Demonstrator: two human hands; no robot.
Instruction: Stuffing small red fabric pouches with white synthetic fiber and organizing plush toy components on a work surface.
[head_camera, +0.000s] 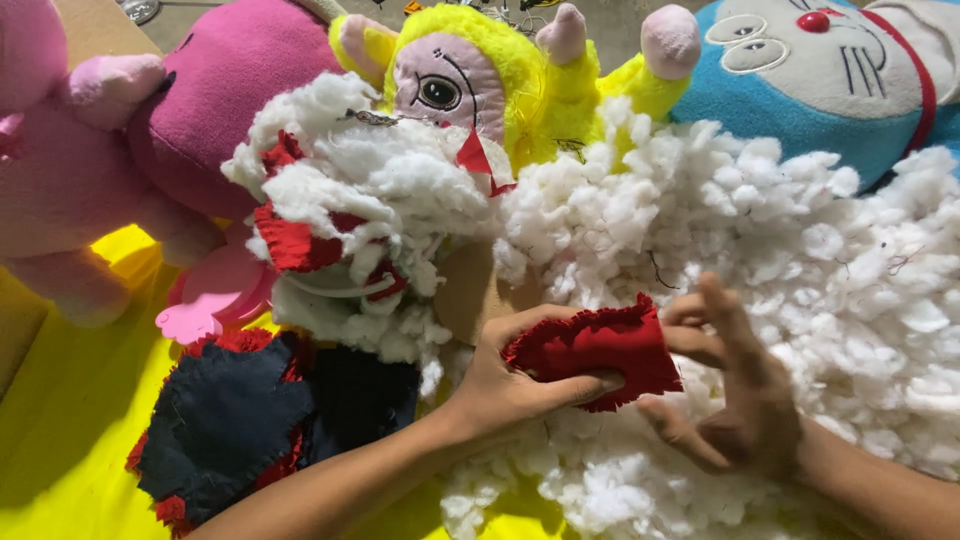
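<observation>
My left hand (510, 375) grips a small red fabric pouch (598, 350) with frayed edges, thumb underneath and fingers curled over its left end. My right hand (735, 390) is spread beside the pouch's right end, fingertips touching it, palm over a big heap of white stuffing (800, 250). To the left lies a half-stuffed toy (350, 220) of red and white cloth, stuffing spilling out of it, with dark navy fabric parts (250, 410) below it.
Plush toys line the back: a pink one (110, 160) at left, a yellow one with a pink face (480, 80) in the middle, a blue and white one (820, 70) at right. Yellow cloth (60, 420) covers the surface at left.
</observation>
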